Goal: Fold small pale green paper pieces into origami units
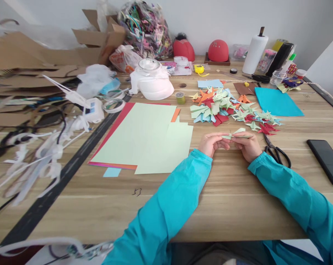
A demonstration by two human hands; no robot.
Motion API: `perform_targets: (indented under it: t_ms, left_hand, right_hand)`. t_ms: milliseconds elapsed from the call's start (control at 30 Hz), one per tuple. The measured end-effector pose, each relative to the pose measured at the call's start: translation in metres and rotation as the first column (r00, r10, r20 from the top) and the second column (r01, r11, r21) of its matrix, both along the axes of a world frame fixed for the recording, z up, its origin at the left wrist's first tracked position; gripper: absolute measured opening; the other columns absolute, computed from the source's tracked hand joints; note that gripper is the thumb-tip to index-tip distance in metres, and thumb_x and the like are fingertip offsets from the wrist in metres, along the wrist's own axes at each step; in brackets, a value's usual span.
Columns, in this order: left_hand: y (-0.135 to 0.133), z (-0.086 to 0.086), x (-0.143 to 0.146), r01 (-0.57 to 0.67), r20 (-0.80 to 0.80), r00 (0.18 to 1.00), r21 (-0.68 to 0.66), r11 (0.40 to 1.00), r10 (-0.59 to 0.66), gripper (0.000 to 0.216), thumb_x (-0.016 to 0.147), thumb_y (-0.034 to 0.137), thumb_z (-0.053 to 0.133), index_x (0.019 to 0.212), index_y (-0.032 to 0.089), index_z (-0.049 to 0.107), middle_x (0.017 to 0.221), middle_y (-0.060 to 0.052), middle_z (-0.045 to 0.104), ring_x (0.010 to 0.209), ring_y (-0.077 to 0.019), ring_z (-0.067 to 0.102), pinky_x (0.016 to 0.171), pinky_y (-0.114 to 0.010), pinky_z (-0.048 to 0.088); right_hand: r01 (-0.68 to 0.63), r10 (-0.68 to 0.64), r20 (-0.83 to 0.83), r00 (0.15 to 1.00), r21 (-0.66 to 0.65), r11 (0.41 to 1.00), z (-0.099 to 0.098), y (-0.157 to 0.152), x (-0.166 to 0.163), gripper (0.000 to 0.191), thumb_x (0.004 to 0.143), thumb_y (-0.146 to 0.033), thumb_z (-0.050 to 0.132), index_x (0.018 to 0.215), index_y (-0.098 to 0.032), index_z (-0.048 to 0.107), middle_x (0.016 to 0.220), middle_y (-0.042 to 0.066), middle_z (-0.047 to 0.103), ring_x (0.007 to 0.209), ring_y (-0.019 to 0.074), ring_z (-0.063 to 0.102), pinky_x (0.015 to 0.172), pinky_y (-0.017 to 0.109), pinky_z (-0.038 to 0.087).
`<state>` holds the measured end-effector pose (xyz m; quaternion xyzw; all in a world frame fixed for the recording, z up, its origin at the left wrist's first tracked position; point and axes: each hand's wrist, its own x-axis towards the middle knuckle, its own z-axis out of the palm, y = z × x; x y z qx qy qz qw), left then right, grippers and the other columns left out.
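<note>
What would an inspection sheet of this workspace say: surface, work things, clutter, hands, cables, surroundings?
Surface: wood-grain table, black strip running along its left part.
Work things: pale green folded paper; beyond it, a pile of folded paper pieces; scissors at right; flat paper sheets at left.
Clutter: cardboard far left; phone far right.
Hands: left hand and right hand both pinch the folded paper.
Cables: black cable curving among the left clutter.
Surroundings: pale wall behind; other people: nothing seen.
</note>
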<state>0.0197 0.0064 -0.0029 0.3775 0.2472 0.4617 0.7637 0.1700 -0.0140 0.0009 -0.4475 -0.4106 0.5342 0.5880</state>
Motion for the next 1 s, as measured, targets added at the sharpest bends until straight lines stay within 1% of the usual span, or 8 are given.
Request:
perform_targets:
  t_ms: [133, 233, 533, 733, 1000]
  left_hand:
    - [0.0004, -0.0008, -0.0007, -0.044, -0.079, 0.996, 0.035, 0.998, 0.047, 0.024, 0.064, 0.022, 0.057, 0.083, 0.011, 0.067, 0.055, -0.003, 0.063, 0.042, -0.0134, 0.056, 0.046, -0.027, 0.045]
    - [0.0010, -0.0006, -0.0011, -0.068, -0.107, 0.992, 0.041, 0.997, 0.072, 0.024, 0.063, 0.023, 0.058, 0.082, 0.011, 0.067, 0.056, -0.002, 0.063, 0.042, -0.0128, 0.056, 0.046, -0.026, 0.045]
    - [0.0018, 0.0005, -0.0016, -0.057, -0.078, 0.995, 0.018, 0.998, 0.058, 0.021, 0.062, 0.021, 0.056, 0.077, 0.010, 0.066, 0.056, -0.004, 0.063, 0.043, -0.0155, 0.058, 0.046, -0.029, 0.046]
    - [-0.0002, 0.0024, -0.0021, -0.085, -0.095, 0.992, 0.045, 0.995, 0.089, 0.025, 0.060, 0.020, 0.059, 0.083, 0.012, 0.066, 0.059, -0.002, 0.064, 0.046, -0.0138, 0.059, 0.049, -0.028, 0.047]
    - [0.0005, 0.0016, -0.0012, -0.118, -0.127, 0.984, 0.056, 0.991, 0.125, 0.021, 0.060, 0.022, 0.063, 0.079, 0.013, 0.067, 0.061, -0.002, 0.064, 0.048, -0.0126, 0.059, 0.051, -0.027, 0.048]
  right_hand:
    - [-0.017, 0.017, -0.006, 1.000, 0.016, 1.000, -0.0013, 0.0011, 0.0017, 0.010, 0.057, -0.013, 0.071, 0.065, -0.019, 0.069, 0.054, 0.000, 0.063, 0.038, 0.0046, 0.038, 0.039, 0.022, 0.024]
    - [-0.018, 0.018, -0.008, 1.000, 0.028, 0.999, -0.0017, 0.0017, 0.0024, 0.011, 0.057, -0.013, 0.070, 0.065, -0.020, 0.069, 0.055, 0.000, 0.064, 0.039, 0.0047, 0.038, 0.039, 0.022, 0.024]
    - [-0.008, 0.008, 0.011, 1.000, 0.005, 1.000, 0.0007, 0.0007, 0.0009, 0.010, 0.056, -0.014, 0.071, 0.065, -0.020, 0.069, 0.054, 0.001, 0.064, 0.039, 0.0053, 0.038, 0.039, 0.022, 0.025]
    - [0.000, 0.000, 0.000, 1.000, 0.018, 1.000, -0.0002, 0.0016, 0.0017, 0.010, 0.056, -0.014, 0.071, 0.065, -0.020, 0.069, 0.054, 0.000, 0.063, 0.039, 0.0051, 0.038, 0.040, 0.022, 0.024]
    - [-0.002, 0.002, 0.003, 1.000, 0.009, 1.000, -0.0005, 0.0017, 0.0023, 0.011, 0.055, -0.015, 0.071, 0.065, -0.019, 0.068, 0.054, 0.000, 0.063, 0.039, 0.0054, 0.037, 0.040, 0.023, 0.025]
